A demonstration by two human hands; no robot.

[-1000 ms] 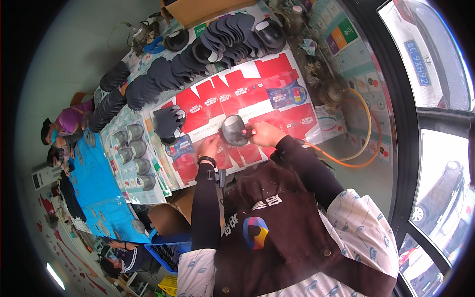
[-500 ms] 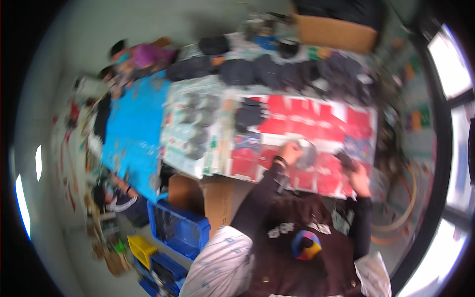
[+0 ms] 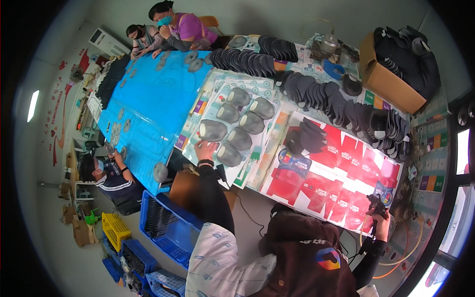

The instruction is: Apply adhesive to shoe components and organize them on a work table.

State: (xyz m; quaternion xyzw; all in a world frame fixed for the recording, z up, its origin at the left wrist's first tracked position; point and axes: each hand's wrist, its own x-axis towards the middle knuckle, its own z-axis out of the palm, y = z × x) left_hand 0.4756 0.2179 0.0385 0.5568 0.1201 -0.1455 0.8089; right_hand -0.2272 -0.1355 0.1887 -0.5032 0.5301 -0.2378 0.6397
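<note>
My left hand reaches over the stacked printed sheets, fingers apart, at the lower edge of a grey rounded shell shaped like a shoe toe. Whether the fingertips touch the shell is hard to make out. Several similar grey shells lie in rows on these sheets. At the right end of the table, my right hand is closed around a dark, crusted spray gun. Between my hands lies a red and white printed sheet, with dark curved pieces at its far left corner.
Overlapping dark pieces line the table's far side. A cardboard box of dark pieces stands far right. Blue-covered table at left, with co-workers around it. Blue crates and a yellow crate sit on the floor at lower left.
My left hand has moved left from the red sheet, where it held a grey shell, to the rows of shells. My right hand has shifted right and nearer with the spray gun.
</note>
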